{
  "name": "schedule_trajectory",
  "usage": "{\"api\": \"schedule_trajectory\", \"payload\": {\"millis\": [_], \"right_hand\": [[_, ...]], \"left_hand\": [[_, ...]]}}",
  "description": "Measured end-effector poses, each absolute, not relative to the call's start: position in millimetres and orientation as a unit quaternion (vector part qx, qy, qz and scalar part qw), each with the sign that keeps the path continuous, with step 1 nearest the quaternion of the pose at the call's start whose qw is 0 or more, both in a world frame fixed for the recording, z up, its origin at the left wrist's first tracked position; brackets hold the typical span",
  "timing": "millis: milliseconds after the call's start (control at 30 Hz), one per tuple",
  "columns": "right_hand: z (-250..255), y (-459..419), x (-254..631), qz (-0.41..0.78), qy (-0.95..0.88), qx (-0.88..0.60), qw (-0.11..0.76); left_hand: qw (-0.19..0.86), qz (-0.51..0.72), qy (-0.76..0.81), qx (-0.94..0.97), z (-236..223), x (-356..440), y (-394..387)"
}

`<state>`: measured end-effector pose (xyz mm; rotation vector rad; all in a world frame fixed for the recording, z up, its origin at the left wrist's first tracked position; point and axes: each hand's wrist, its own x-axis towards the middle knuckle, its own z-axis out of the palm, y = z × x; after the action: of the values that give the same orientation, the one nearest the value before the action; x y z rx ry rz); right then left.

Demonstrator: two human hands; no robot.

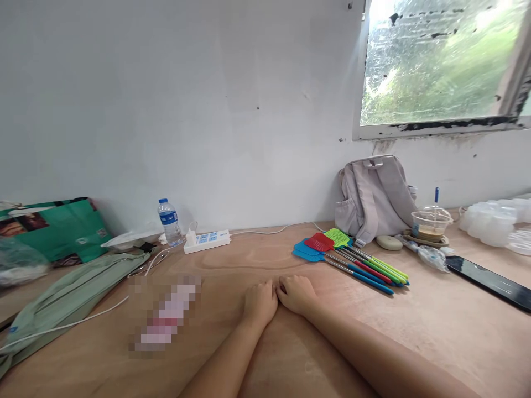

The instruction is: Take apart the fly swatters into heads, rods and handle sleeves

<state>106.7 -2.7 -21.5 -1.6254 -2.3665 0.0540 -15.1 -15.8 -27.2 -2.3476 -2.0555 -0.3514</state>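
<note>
My left hand (261, 301) rests on the wooden table (215, 365), curled into a loose fist. Beside it, my right hand (296, 294) is also curled closed, and the two meet or nearly meet at the knuckles. Nothing shows in either hand. The nearest things to my right hand are several fly swatters lying in a fanned pile, with blue (307, 251), red (319, 241) and green (337, 237) heads toward the left and their handles (377, 271) pointing right. To the left of my left hand lies a pixelated, blurred-out item (168, 320).
A power strip (207, 241) and water bottle (169, 224) stand by the wall. Green cloth (70, 298) and a green bag (74, 226) lie left. A backpack (373, 199), a drink cup (430, 224), a black phone (489, 280) and plastic containers (489, 224) are on the right.
</note>
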Motion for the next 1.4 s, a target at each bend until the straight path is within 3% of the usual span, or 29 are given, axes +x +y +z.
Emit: {"api": "schedule_trajectory", "payload": {"millis": [733,900,1067,1400], "right_hand": [[-20,-1,119,0.011,-0.855,-0.503,0.123],[-15,1,165,-0.025,-0.872,-0.457,0.173],[-16,28,240,-0.104,-0.752,-0.596,0.261],[-22,37,280,-0.017,-0.736,-0.635,0.237]], "left_hand": [[-0.012,-0.118,-0.665,-0.737,-20,-21,-18],[-0.019,-0.121,-0.684,-0.719,-20,-33,-11],[-0.024,-0.129,-0.681,-0.721,-24,-36,-6],[-0.044,-0.117,-0.681,-0.722,-29,-39,-1]]}}
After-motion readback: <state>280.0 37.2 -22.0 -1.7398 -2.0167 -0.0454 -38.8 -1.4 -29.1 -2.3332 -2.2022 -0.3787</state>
